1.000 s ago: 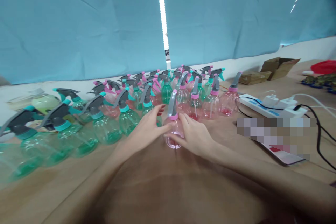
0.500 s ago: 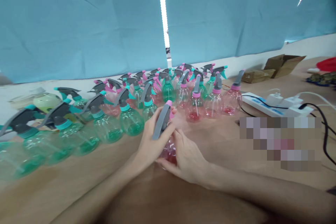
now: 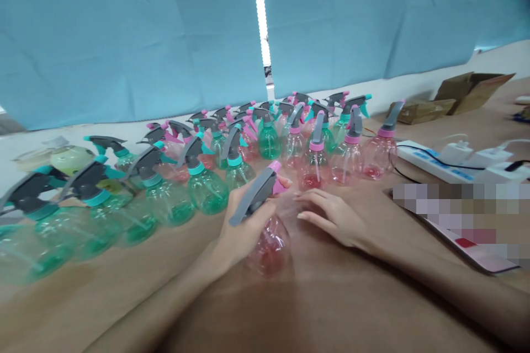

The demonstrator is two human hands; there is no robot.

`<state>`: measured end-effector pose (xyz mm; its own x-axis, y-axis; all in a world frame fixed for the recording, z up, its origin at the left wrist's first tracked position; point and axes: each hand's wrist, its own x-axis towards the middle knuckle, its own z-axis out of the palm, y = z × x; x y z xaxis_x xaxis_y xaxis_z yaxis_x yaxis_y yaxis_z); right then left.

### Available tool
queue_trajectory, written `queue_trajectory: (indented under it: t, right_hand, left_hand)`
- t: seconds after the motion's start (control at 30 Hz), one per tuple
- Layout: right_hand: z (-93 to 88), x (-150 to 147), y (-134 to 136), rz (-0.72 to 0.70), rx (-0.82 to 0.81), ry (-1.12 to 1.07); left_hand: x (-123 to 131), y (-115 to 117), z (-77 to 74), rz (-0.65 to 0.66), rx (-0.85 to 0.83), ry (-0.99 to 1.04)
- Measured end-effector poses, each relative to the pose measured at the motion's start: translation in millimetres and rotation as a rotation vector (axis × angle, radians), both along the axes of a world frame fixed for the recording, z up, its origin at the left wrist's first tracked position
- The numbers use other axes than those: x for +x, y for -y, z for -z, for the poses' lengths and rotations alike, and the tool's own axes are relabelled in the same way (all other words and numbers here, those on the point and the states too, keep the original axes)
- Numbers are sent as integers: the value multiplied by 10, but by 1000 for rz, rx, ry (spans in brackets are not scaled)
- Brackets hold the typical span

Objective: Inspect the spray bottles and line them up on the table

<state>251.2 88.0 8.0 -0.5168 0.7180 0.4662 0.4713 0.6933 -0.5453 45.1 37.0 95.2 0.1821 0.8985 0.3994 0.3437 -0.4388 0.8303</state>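
A pink transparent spray bottle [image 3: 271, 251] with a grey and pink trigger head stands upright on the table in front of me. My left hand [image 3: 244, 226] is wrapped round its neck, just under the trigger head. To the right of the bottle, my right hand [image 3: 337, 218] is apart from it, low over the table, its fingers stretched out and holding nothing. Beyond my hands stand more pink spray bottles [image 3: 312, 171]. On the left is a row of green spray bottles [image 3: 207, 190] with grey and turquoise heads.
At the right lies a white power strip [image 3: 434, 160] with plugs and cables. In front of it is a flat, partly blurred-out object [image 3: 484, 256]. An opened cardboard box [image 3: 459, 94] sits at the back right, and a blue sheet [image 3: 165, 38] hangs behind the bottles.
My right hand has let go of the pink bottle and moved right, its fingers opening. My left hand still holds the bottle. The view has turned slightly left.
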Motion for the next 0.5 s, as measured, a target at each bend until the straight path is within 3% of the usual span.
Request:
queue_trajectory:
  t: [0.17,0.37,0.5]
  right_hand:
    - [201,-81,3,-9,-14,159]
    - [183,-56,20,-44,-25,303]
    - [157,-25,18,-74,-47,340]
  left_hand:
    - [6,17,-16,-112,-31,-57]
    - [43,18,-63,-120,-68,-37]
    - [0,20,-5,-89,-84,-52]
